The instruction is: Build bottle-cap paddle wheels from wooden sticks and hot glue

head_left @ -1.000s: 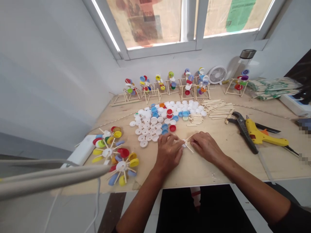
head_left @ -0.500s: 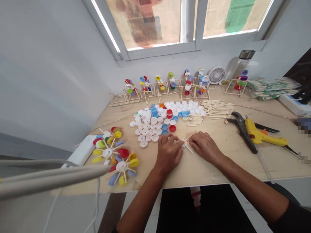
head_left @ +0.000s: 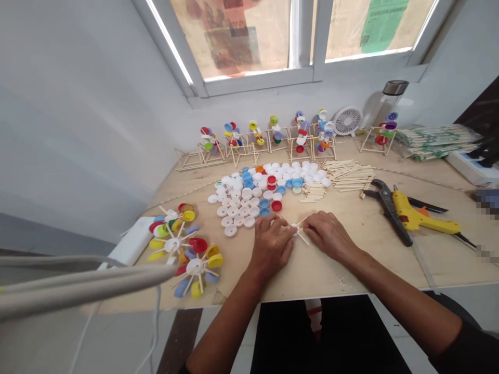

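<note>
My left hand [head_left: 271,246] and my right hand [head_left: 329,235] rest on the plywood tabletop [head_left: 323,270], fingers curled and pinched from both sides on a small white cap hub with thin wooden sticks [head_left: 298,230] radiating from it. The hub lies flat on the board between the fingertips. Just beyond the hands lies a spread of loose bottle caps [head_left: 261,195], mostly white with some blue and red. A short stack of cut sticks [head_left: 313,192] lies behind the hub.
Finished cap-and-stick wheels [head_left: 183,249] lie at the left. Several wheels on stick stands [head_left: 273,136] line the back. A yellow glue gun [head_left: 419,218] and black pliers [head_left: 390,208] lie right. A small white fan [head_left: 348,120], stick pile [head_left: 349,174] and packed sticks [head_left: 436,140] sit farther back.
Both hands stay on the stick hub, with only slight finger shifts. Nothing else has moved.
</note>
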A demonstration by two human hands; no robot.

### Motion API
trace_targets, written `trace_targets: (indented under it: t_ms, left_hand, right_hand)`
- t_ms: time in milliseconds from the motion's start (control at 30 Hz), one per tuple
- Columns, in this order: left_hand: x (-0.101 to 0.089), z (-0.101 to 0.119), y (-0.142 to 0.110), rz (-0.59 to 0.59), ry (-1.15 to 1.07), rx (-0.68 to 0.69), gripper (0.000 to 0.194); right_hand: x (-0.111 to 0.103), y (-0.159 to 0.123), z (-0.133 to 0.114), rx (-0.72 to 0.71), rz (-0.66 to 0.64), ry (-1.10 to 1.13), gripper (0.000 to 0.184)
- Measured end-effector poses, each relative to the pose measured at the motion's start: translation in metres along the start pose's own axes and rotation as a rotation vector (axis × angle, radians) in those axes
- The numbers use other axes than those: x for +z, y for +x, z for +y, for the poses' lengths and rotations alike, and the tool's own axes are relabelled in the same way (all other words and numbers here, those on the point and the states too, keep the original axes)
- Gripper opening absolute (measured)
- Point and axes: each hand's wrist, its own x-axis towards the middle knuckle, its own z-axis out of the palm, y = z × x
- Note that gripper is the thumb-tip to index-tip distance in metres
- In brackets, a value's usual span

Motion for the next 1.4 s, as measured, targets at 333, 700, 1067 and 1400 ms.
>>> trace_targets:
  t_ms: [333, 700, 1067, 1400]
  left_hand:
    - [0.0, 0.001, 0.001, -0.017, 0.023, 0.009, 0.02]
    - [0.001, 0.002, 0.0, -0.025, 0.02, -0.004, 0.021]
    - [0.001, 0.002, 0.0, -0.009, 0.023, 0.012, 0.02]
    - [-0.005, 0.004, 0.002, 0.231, -0.087, -0.1, 0.015]
  right_hand:
    - [-0.002, -0.001, 0.0, 0.02, 0.029, 0.053, 0.017]
    - [-0.011, -0.011, 0.015, 0.139, 0.1, 0.16, 0.014]
    - [-0.006, -0.007, 0.01, 0.055, 0.009, 0.147, 0.012]
    - [-0.016, -0.012, 0.006, 0.131, 0.103, 0.276, 0.013]
